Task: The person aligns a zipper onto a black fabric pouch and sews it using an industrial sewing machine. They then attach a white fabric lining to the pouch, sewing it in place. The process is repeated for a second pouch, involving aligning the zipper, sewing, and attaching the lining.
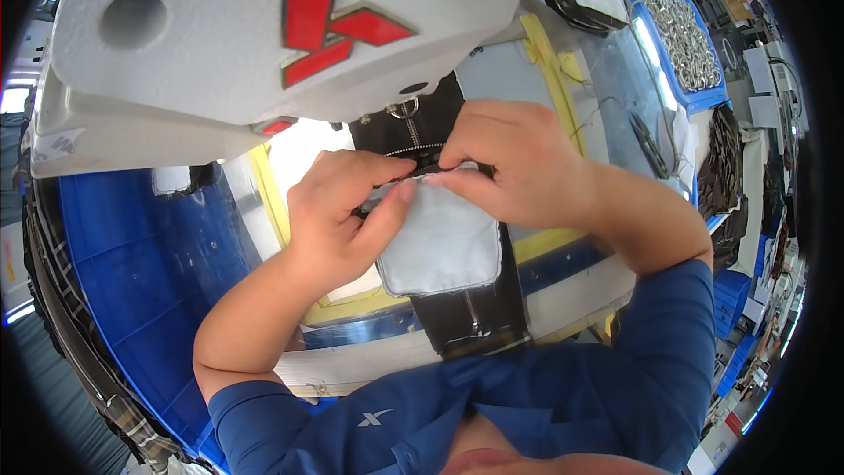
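In front of me lies a black fabric piece (431, 321) with a metal zipper (475, 315) running down its near end. Over it is a pale grey-white panel (444, 246) with rounded lower corners and a dark stitched edge. My left hand (338, 207) pinches the far edge of this panel between thumb and fingers. Close beside it, my right hand (523, 163) pinches the same edge from the right, thumb underneath. A curved row of zipper teeth (424, 149) shows just beyond my fingertips. A metal D-shaped ring (404, 108) lies farther off, near the machine.
A large white sewing machine head (211, 53) overhangs the work at the upper left. Yellow tape (545, 57) borders the work surface. Right of it lie dark thread snips (649, 145) and a blue tray (714, 98) of metal hardware. A blue bin (114, 255) stands at left.
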Tool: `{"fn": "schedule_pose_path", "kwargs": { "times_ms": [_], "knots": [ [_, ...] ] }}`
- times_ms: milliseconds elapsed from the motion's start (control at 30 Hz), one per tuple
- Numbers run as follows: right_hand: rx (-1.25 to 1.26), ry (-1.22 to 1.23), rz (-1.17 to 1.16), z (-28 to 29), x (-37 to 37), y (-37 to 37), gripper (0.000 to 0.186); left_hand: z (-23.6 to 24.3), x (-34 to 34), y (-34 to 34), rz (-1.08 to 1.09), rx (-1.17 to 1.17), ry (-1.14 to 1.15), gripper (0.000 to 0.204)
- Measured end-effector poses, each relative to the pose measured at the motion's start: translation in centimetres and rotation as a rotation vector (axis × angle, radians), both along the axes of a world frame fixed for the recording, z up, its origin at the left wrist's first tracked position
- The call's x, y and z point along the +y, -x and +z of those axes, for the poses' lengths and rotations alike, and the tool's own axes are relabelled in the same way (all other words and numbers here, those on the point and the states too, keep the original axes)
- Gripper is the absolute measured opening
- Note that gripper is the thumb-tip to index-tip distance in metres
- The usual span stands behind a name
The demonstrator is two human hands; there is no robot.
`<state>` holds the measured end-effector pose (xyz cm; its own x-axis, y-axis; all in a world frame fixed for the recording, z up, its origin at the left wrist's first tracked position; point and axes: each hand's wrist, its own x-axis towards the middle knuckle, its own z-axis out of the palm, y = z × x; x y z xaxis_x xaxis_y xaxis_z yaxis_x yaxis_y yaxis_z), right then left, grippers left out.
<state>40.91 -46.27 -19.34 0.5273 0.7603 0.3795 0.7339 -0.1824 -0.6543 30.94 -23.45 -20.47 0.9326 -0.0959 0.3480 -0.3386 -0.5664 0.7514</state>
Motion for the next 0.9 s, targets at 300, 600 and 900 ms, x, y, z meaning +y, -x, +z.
{"fn": "schedule_pose_path", "kwargs": {
  "times_ms": [300,600,900],
  "knots": [
    [0.071,-0.042,0.012,0.35,0.37,0.12,0.013,-0.21,-0.05,0.26,0.019,0.045,0.059,0.015],
    [0.220,-0.008,0.008,0.22,0.93,0.41,0.010,-0.42,-0.07,0.01,-0.034,-0.028,0.036,0.015],
    [0.210,0.033,0.010,0.03,0.81,0.27,0.008,-0.12,-0.28,0.24,0.039,0.176,0.160,0.014]
  ]
}}
